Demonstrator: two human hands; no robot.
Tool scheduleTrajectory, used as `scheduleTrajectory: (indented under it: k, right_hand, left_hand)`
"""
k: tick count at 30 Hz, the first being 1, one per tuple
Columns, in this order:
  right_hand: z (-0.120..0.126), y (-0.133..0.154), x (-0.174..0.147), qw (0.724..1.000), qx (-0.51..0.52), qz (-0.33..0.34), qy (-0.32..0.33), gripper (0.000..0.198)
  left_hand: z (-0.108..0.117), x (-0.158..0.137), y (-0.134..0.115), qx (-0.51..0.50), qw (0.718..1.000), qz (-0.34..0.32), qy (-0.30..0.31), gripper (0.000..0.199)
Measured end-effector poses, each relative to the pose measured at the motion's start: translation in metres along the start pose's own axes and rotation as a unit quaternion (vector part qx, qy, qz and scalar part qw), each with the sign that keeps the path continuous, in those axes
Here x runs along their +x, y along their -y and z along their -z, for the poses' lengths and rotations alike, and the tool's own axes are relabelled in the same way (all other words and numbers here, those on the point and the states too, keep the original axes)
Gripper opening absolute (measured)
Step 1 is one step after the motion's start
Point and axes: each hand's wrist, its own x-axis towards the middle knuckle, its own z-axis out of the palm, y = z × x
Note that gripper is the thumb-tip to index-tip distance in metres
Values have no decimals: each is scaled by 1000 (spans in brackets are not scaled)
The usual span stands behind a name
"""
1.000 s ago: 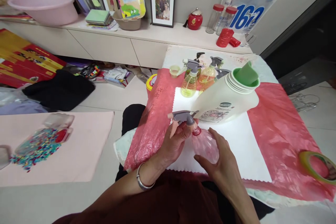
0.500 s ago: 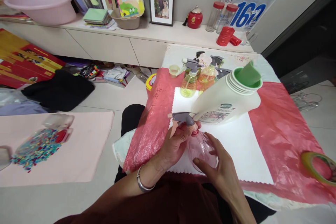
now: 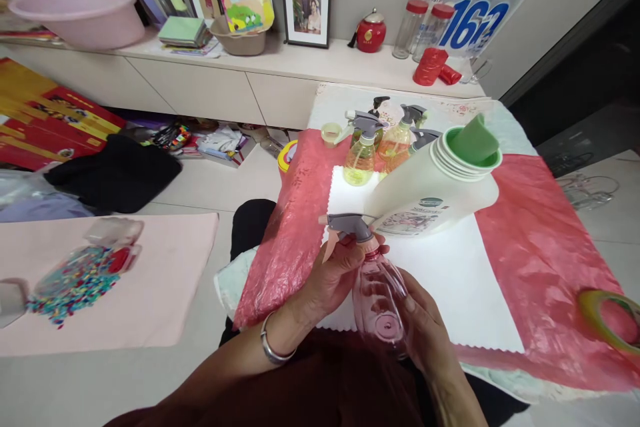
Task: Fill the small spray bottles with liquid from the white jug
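A clear pink spray bottle (image 3: 377,307) with a grey and peach trigger head (image 3: 353,227) is held between my two hands, its base tilted toward me. My left hand (image 3: 337,277) is closed round the collar and neck, just under the trigger. Wrapped along the bottle's right side is my right hand (image 3: 425,320), with some of its fingers showing through the clear plastic. Right behind the trigger head stands a large white jug (image 3: 430,193) with a green cup (image 3: 475,140) in its mouth. A white scallop-edged sheet (image 3: 475,280) lies beneath.
Several spray bottles, one with yellow liquid (image 3: 359,163), stand behind the jug beside a small cup (image 3: 331,134). Red plastic (image 3: 540,233) covers the table, with a tape roll (image 3: 607,320) at right. Colourful beads (image 3: 75,283) lie on a pink mat (image 3: 165,280) at left.
The bottle's base has swung down and toward me, so its round bottom now shows. My right hand has shifted lower along the bottle's side, while my left hand keeps its grip on the neck.
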Motion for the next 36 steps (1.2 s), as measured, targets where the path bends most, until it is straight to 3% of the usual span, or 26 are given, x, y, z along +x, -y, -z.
scheduleTrajectory:
  k: [7,13,16,20,23,30,36]
  right_hand:
    - [-3,-1,2,984,137,-113,-28,50]
    - [-3,-1,11,960,195,-201,24,61]
    - [-7,1,15,962,191,-193,18,61]
    - [-11,3,17,981,156,-114,-16,53]
    - [-11,2,17,988,133,-78,-5,50]
    - [-14,-8,18,986,146,-77,-7,43]
    - [-14,-6,15,991,106,-78,10,49]
  left_hand:
    - [-3,1,-1,9,1000,4,-3,40]
    - [-5,1,-4,14,1000,12,-4,34]
    - [-1,0,-4,9,1000,30,3,32]
    - [3,0,-4,-4,999,31,4,33]
    - [0,2,-7,-4,999,34,-9,31]
    - [-6,3,-13,23,998,27,-55,26]
    - [-2,5,-13,23,997,22,-72,27]
